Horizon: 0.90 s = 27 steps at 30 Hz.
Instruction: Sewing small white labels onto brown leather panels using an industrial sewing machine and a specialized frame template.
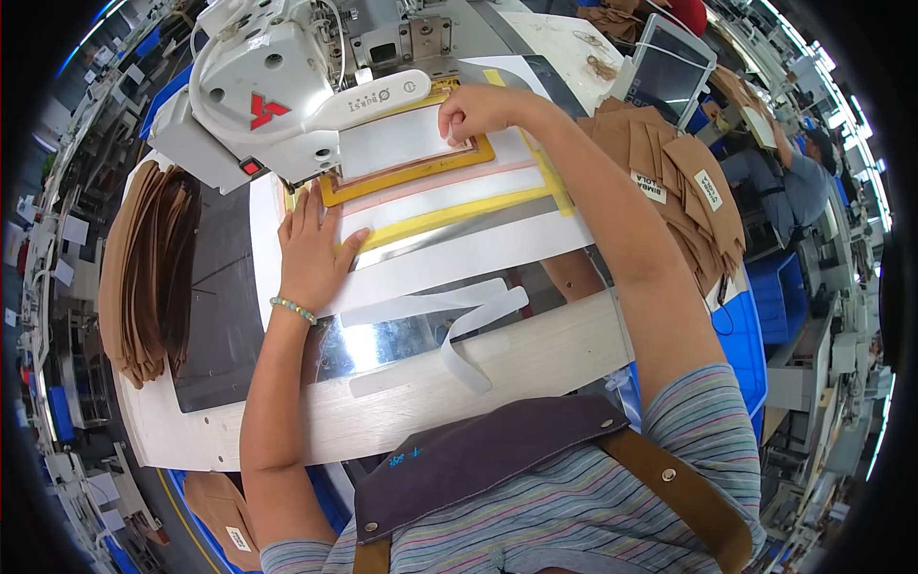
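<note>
Resting at left, left hand [311, 251] is laid flat, fingers slightly parted, nothing gripped. Yellow frame [406, 182] is set mid-scene, far side; likely stiff, fairly light, best gripped by side bars. Right hand [483, 111] is curled over its right end; hold can't be told.

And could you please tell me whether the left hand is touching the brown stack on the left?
Apart; the head view shows dark tabletop between the left hand and the brown stack.
</note>
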Each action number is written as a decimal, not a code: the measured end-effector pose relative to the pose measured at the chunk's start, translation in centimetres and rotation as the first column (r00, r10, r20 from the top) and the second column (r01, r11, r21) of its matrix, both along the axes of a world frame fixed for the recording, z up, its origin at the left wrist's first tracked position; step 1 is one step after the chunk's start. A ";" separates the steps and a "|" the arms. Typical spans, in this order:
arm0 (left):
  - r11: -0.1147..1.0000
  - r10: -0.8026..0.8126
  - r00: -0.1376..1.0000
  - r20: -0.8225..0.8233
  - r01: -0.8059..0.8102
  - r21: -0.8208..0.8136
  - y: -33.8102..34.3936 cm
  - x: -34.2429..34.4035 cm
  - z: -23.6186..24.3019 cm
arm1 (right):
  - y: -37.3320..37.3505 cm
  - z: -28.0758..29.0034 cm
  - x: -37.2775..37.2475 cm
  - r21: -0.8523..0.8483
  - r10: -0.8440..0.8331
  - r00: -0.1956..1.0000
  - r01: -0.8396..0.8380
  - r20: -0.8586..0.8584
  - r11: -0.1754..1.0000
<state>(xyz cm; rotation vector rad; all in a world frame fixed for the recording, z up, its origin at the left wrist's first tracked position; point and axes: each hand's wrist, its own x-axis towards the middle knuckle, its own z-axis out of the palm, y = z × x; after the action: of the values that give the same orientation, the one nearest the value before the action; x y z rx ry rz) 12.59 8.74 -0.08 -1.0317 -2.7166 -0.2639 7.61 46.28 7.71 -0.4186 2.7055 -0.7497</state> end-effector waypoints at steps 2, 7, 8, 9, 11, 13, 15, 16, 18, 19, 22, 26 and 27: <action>1.000 0.008 1.000 -0.008 -0.009 -0.024 -0.1 0.0 -0.1 | -0.7 0.0 0.5 0.111 0.023 0.990 -0.008 -0.136 0.994; 1.000 0.008 1.000 0.017 -0.008 0.024 -0.4 0.1 -0.5 | -2.4 0.0 5.6 0.099 -0.095 0.928 0.139 -0.361 0.985; 1.000 0.011 1.000 0.020 -0.012 0.025 -0.5 0.1 -0.5 | -2.7 0.1 7.6 0.188 -0.067 0.920 0.150 -0.387 0.971; 0.999 0.003 1.000 0.007 -0.004 0.032 -0.4 0.1 -0.5 | -2.9 0.0 9.6 0.191 -0.065 0.921 0.148 -0.383 0.970; 0.999 -0.006 1.000 -0.001 0.006 0.041 -0.3 0.1 -0.4 | -2.7 -0.3 13.3 0.204 -0.024 0.870 0.142 -0.492 0.969; 1.000 0.003 1.000 0.009 -0.003 0.014 -0.1 0.1 -0.1 | -1.3 -3.5 15.1 0.237 -0.009 0.832 0.169 -0.555 0.957; 1.000 0.007 1.000 0.018 -0.008 0.009 -0.2 0.1 -0.2 | -1.1 -5.0 15.8 0.264 0.011 0.789 0.193 -0.615 0.945; 1.000 0.015 1.000 0.022 -0.015 0.004 -0.3 0.1 -0.2 | -1.3 -5.0 16.0 0.278 -0.027 0.824 0.222 -0.567 0.935; 1.000 0.018 0.999 0.026 -0.018 -0.003 -0.4 0.1 -0.3 | -1.6 -5.8 15.6 0.292 -0.070 0.854 0.252 -0.516 0.923; 1.000 0.021 0.999 0.026 -0.021 -0.008 -0.3 0.1 -0.1 | -1.7 -6.3 15.2 0.278 -0.079 0.841 0.263 -0.535 0.924; 1.000 0.016 0.999 0.032 -0.017 0.021 0.0 0.1 0.1 | -1.7 -6.7 14.7 0.272 -0.093 0.832 0.281 -0.547 0.920; 1.000 0.014 0.999 0.040 -0.014 0.007 0.1 0.1 0.2 | -1.8 -7.3 14.3 0.250 -0.102 0.808 0.295 -0.581 0.922; 1.000 0.015 0.999 0.036 -0.015 0.004 0.2 0.1 0.2 | -1.8 -7.5 14.2 0.249 -0.104 0.807 0.298 -0.581 0.921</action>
<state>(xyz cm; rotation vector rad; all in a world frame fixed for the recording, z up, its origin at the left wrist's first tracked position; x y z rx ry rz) 12.72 8.90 0.17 -1.0143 -2.7540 -0.2879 21.85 44.50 0.23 -0.2966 3.3967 -0.2108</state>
